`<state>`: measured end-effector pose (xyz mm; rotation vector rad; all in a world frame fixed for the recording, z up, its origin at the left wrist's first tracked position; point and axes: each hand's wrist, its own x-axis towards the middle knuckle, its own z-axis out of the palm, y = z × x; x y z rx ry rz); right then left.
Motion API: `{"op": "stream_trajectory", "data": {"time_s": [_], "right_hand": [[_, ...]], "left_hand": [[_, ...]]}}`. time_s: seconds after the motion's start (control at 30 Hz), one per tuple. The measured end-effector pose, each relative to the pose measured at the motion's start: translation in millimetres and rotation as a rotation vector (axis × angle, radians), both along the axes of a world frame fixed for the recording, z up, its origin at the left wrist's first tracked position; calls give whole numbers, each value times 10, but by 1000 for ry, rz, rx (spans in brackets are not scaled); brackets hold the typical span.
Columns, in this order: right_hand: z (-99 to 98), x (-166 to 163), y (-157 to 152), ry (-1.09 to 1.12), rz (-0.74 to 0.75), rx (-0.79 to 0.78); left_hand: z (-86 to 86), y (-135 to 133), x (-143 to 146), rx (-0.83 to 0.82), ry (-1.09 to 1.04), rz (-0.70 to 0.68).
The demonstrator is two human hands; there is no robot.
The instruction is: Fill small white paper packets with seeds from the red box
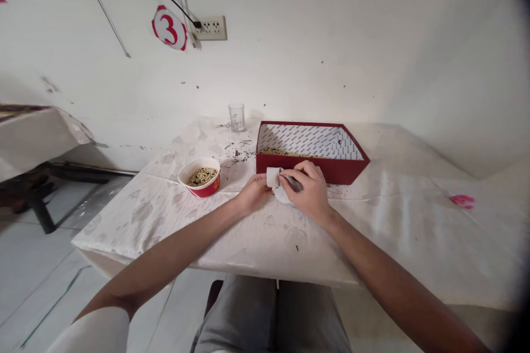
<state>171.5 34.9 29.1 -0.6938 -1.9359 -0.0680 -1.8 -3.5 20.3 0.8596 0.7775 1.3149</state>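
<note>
My left hand (253, 194) and my right hand (309, 190) meet over the table, just in front of a dark red box. Between them is a small, light-grey folded piece (283, 194); whether it is cloth or paper I cannot tell. The left fingers grip its left side, while the right thumb and fingertips pinch its upper right part. Behind the hands, the open box (311, 167) has a white printed lining and a layer of mixed grains inside. A red and white paper bowl (206, 190), partly filled with mixed grains, stands to the left.
A clear drinking glass (237, 118) stands near the wall. Dark scraps (237, 154) lie scattered between bowl and box. A patterned cloth (161, 220) covers the table, whose front edge is close to my lap. A wall socket (212, 27) with a plugged-in cable is above.
</note>
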Motion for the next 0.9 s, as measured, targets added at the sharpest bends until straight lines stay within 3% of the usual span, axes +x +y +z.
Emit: {"op": "stream_trajectory", "data": {"time_s": [0.2, 0.43, 0.63, 0.9], "right_hand": [[56, 22, -17, 29, 107, -45], [75, 9, -18, 125, 290, -201], [89, 18, -16, 176, 301, -272], [87, 11, -43, 119, 246, -222]], "left_hand": [[28, 2, -24, 6, 4, -33], [10, -13, -29, 101, 165, 71], [-17, -13, -30, 154, 195, 58], [-130, 43, -61, 131, 233, 43]]}}
